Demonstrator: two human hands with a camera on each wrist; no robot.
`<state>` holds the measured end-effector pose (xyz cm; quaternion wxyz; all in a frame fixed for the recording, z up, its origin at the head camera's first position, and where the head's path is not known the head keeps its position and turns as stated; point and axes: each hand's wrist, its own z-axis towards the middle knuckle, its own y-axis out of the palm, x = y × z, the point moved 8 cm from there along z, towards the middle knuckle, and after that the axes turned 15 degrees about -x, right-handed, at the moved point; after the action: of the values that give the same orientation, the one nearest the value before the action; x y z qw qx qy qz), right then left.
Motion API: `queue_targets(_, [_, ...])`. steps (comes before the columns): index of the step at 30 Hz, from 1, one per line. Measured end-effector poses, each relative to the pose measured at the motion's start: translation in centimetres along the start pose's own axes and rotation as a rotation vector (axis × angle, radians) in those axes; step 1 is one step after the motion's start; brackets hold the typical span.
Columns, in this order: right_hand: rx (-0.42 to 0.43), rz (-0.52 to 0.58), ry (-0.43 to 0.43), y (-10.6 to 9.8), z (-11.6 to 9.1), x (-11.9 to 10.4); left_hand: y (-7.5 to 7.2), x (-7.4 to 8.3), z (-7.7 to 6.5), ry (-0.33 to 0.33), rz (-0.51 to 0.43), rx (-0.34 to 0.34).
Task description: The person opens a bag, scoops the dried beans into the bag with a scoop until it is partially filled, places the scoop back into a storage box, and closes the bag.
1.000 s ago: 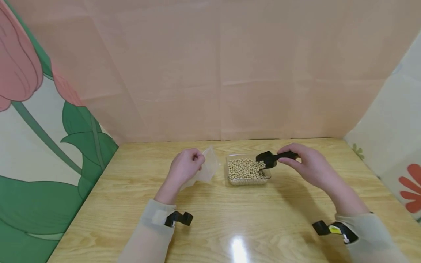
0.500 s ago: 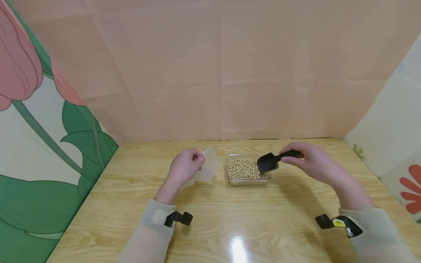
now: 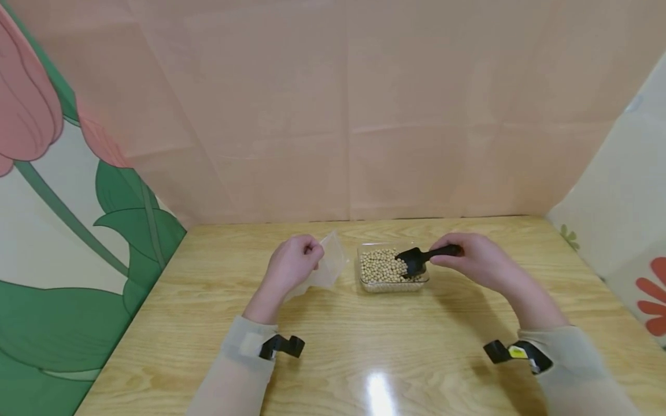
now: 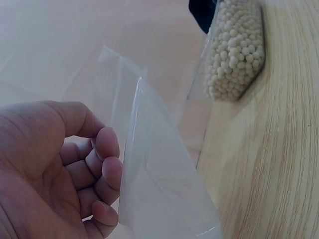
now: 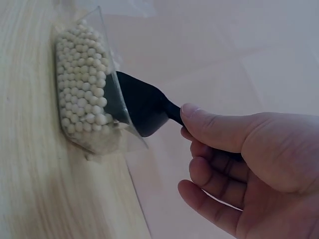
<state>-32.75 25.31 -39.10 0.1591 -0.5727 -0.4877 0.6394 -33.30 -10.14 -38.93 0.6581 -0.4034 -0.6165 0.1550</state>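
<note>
My left hand (image 3: 292,263) pinches the edge of a translucent plastic bag (image 3: 332,263). In the left wrist view the bag (image 4: 159,174) hangs beside the curled fingertips, its far corner upright. To its right on the table stands a clear rectangular container (image 3: 392,286), filled with small round beige balls (image 3: 378,266) that look like soybeans. My right hand (image 3: 484,263) grips a small black scoop (image 3: 414,262) by its handle. The scoop's blade is tilted down into the balls at the container's right side, its tip partly buried. In the right wrist view the scoop (image 5: 142,102) shows behind the clear wall.
A wood-grain table (image 3: 333,352) carries everything. Behind it hangs a pinkish backdrop (image 3: 343,115). A flower-patterned panel (image 3: 130,231) stands along the left edge, and a white panel (image 3: 619,219) with a red flower along the right.
The right hand has moved left and slightly down, after a small shift right, pushing the scoop's blade further into the balls. The left hand and bag hold still.
</note>
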Motion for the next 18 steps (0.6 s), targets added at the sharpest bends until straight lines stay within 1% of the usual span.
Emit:
queue_targets(4, [-0.002, 0.004, 0.005, 0.6, 0.3, 0.0, 0.0, 0.1, 0.0, 0.002, -0.003, 0.000])
queue_targets(9, [-0.012, 0.043, -0.003, 1.7, 1.0, 0.2, 0.0, 0.1, 0.0, -0.001, -0.014, -0.002])
queue_targets(15, [0.020, 0.060, -0.020, 2.4, 1.7, 0.8, 0.1, 0.1, 0.0, 0.006, -0.009, 0.000])
queue_targets(18, [0.015, 0.094, -0.016, 2.8, 1.9, 1.1, 0.2, 0.2, 0.0, 0.010, -0.006, 0.003])
